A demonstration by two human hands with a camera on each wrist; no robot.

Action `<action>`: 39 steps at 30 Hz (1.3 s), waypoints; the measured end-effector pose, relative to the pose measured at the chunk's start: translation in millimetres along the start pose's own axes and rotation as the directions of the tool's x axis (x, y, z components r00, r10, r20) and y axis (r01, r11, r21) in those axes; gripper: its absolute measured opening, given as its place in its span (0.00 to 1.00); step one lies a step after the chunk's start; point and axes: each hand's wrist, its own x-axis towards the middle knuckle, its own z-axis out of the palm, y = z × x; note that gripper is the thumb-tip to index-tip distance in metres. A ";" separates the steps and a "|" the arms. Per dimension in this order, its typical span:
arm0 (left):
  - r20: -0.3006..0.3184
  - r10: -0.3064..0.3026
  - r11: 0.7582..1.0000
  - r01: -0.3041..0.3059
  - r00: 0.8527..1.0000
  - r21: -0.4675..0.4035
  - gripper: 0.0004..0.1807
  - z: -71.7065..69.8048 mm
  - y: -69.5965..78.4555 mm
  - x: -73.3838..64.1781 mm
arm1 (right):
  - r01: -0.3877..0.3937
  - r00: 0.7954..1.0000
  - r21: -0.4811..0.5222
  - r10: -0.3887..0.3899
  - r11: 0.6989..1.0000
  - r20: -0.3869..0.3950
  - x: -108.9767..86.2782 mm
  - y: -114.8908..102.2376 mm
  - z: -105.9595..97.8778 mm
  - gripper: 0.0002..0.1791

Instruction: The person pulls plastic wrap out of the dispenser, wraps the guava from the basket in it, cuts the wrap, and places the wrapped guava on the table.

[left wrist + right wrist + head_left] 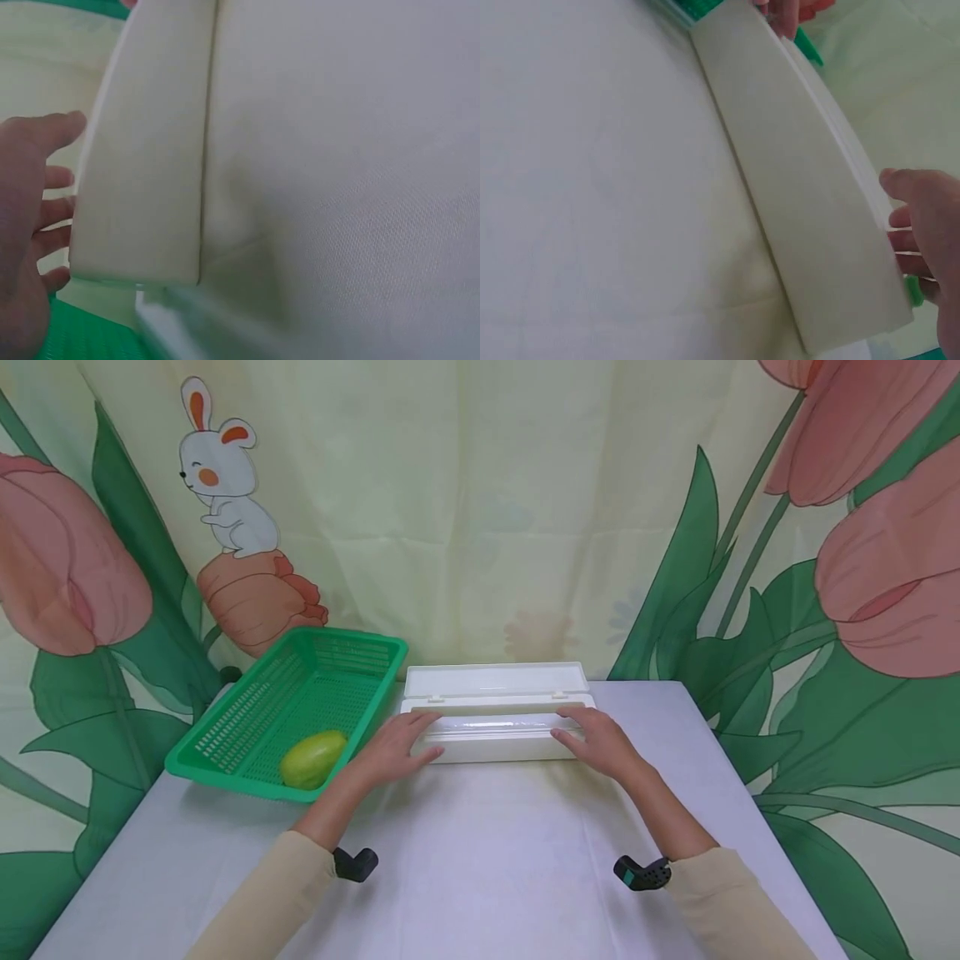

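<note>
A long white cling film dispenser [498, 750] lies across the table with its lid [495, 680] swung up at the back. Inside it shows a shiny roll of clear film [498, 723]. At the dispenser's left end is my left hand [392, 748], fingers loosely spread over the top edge, thumb by the front. My right hand [606, 745] is placed likewise at the right end. Both wrist views show the dispenser's plain front wall [146, 150], with the fingers of the right hand [934, 225] slightly apart along the top edge. Neither hand visibly grips anything.
To the left stands a green plastic basket [183, 767], close to my left forearm. A yellow-green oval fruit [311, 762] lies in its near corner. A white cloth [495, 860] covers the table, and a printed curtain [525, 510] hangs behind it.
</note>
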 end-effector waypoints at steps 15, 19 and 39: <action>0.023 -0.041 0.999 0.040 0.999 0.023 0.24 -3.1 -1.8 16.2 | -0.024 1.000 -0.023 0.024 0.999 -0.001 12.1 7.9 4.9 0.24; -0.010 -0.045 0.999 0.045 0.999 0.007 0.20 -3.1 -3.0 20.4 | 0.000 1.000 -0.023 -0.001 1.000 -0.023 16.2 10.5 4.4 0.20; -0.192 -0.156 0.980 0.128 0.969 -0.151 0.03 1.5 -7.7 22.9 | 0.093 0.956 0.082 -0.066 0.992 -0.285 20.1 27.5 10.5 0.06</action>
